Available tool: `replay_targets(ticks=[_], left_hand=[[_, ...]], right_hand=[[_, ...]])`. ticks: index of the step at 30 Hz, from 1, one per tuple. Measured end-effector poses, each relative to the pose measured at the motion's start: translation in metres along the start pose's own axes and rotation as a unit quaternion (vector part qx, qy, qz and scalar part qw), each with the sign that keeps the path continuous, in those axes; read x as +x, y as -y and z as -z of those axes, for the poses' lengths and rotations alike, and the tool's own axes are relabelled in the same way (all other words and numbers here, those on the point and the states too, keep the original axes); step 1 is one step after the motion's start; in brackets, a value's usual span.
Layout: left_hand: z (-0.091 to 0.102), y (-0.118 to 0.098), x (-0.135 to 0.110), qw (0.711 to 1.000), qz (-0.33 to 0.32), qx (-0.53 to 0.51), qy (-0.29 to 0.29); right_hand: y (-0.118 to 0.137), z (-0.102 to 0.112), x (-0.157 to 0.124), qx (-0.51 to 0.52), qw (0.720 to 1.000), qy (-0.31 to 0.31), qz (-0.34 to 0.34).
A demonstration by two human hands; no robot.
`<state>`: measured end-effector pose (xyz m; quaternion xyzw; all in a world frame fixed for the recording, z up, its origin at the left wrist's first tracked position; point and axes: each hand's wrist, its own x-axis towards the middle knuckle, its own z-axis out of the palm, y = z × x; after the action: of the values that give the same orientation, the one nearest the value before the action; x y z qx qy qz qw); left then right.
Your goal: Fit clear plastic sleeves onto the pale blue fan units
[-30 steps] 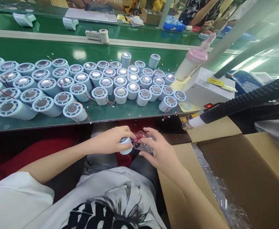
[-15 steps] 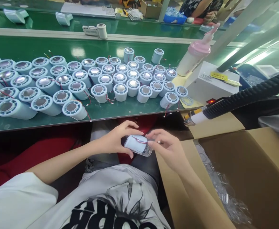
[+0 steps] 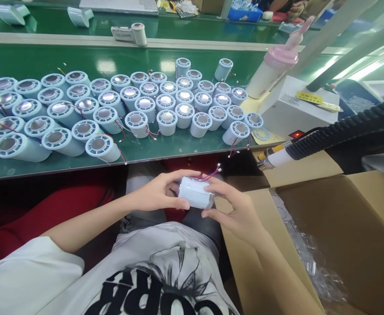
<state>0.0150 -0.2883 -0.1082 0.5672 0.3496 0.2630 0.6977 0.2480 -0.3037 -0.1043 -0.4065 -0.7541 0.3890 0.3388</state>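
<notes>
A pale blue cylinder (image 3: 195, 198) lies on its side above the person's lap, just below the edge of the green surface (image 3: 179, 151), with red wires (image 3: 211, 174) coming out at its top. The left hand (image 3: 157, 194) has its grip closed on the left end, and the right hand (image 3: 236, 210) grasps the right end. Many similar cylinders (image 3: 165, 103) stand on the surface, and an open carton (image 3: 343, 227) is at the right.

Between the fingers (image 3: 223, 188) is a pale blue cylinder (image 3: 195, 197) with thin red wires (image 3: 207, 176). Beyond the fingers, a dark green table (image 3: 179, 151) bears matching pale blue units (image 3: 136, 120) with shiny silver centres, and a white bottle (image 3: 264, 83) capped in pink. Right of the fingers is a plain brown box (image 3: 343, 227). Below them is a white shirt (image 3: 152, 267) with a black print.
</notes>
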Motion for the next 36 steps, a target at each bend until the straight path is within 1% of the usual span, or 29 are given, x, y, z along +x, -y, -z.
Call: replay_targets(ticks=[3,7,9,15,19,22,24,25,27,29,31,34,36], left_hand=[[0.001,-0.003,-0.002,0.999,-0.032,0.027,0.017],[0.002,-0.006,-0.004,0.994,-0.087,0.067,0.021],[0.002,-0.006,-0.005,0.991,-0.100,0.084,0.024],[0.003,-0.006,-0.005,0.987,-0.113,0.111,0.023],[0.003,-0.006,-0.005,0.987,-0.115,0.112,0.025],[0.004,-0.006,-0.006,0.992,-0.095,0.074,0.030],[0.005,-0.003,-0.003,0.997,-0.071,0.022,0.031],[0.004,-0.001,0.000,0.998,-0.058,-0.010,0.026],[0.002,0.005,0.012,0.997,-0.028,-0.072,0.002],[-0.002,0.011,0.033,0.993,-0.003,-0.110,-0.030],[-0.008,0.014,0.060,0.991,0.015,-0.124,-0.048],[-0.020,0.014,0.105,0.992,0.025,-0.120,-0.028],[-0.027,0.011,0.132,0.994,0.030,-0.106,-0.001]], right_hand=[[0.000,0.001,-0.001,0.053,0.998,0.015,-0.022],[0.004,0.002,0.001,0.120,0.991,0.031,-0.057],[0.006,0.003,0.001,0.157,0.984,0.037,-0.075],[0.006,0.002,0.000,0.258,0.954,0.052,-0.145],[0.007,0.001,0.001,0.302,0.934,0.053,-0.184],[0.006,0.000,0.002,0.324,0.922,0.052,-0.207],[0.003,-0.003,0.002,0.344,0.913,0.040,-0.216],[0.000,-0.004,0.002,0.355,0.909,0.026,-0.219],[-0.010,-0.009,-0.001,0.377,0.898,-0.024,-0.225],[-0.022,-0.014,-0.005,0.400,0.880,-0.100,-0.235],[-0.038,-0.018,-0.010,0.432,0.850,-0.181,-0.241],[-0.062,-0.018,-0.016,0.477,0.805,-0.274,-0.222],[-0.075,-0.015,-0.018,0.487,0.791,-0.310,-0.202]])
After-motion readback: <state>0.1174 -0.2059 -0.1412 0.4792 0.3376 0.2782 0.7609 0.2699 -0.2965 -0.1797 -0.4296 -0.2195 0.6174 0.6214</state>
